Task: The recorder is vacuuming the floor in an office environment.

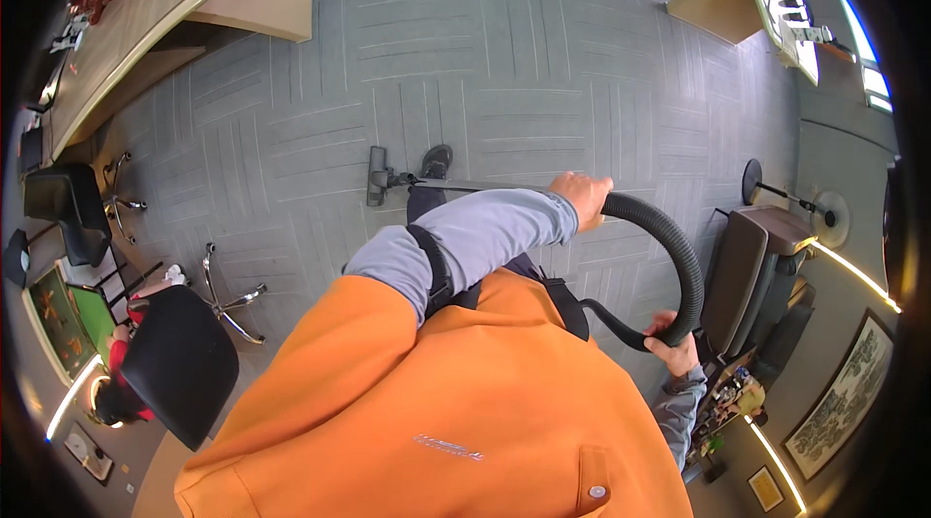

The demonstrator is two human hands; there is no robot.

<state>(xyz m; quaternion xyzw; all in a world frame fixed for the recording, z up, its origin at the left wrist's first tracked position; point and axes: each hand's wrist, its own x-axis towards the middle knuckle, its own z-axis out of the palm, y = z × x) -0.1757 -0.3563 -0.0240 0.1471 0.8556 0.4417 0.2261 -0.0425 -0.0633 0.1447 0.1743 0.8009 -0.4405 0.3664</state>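
Observation:
My left hand (582, 199) grips the upper end of a vacuum cleaner wand (476, 186), where the corrugated black hose (680, 256) joins it. The wand runs left to a grey floor nozzle (377, 176), which rests on the carpet beside my dark shoe (437, 160). From my left hand the hose arcs down to my right hand (673, 345), whose fingers are wrapped around it. A black strap (614, 321) reaches from my waist towards that hand. My orange vest (436, 401) fills the lower view; the vacuum's body is not seen.
Grey carpet tiles (414, 23) cover the floor. A desk (149, 38) stands at upper left, with wheeled chairs (65, 212) below it. A person in red (120, 354) sits at left behind a black chair back (182, 365). On the right are a brown sofa (734, 278) and a fan (829, 218).

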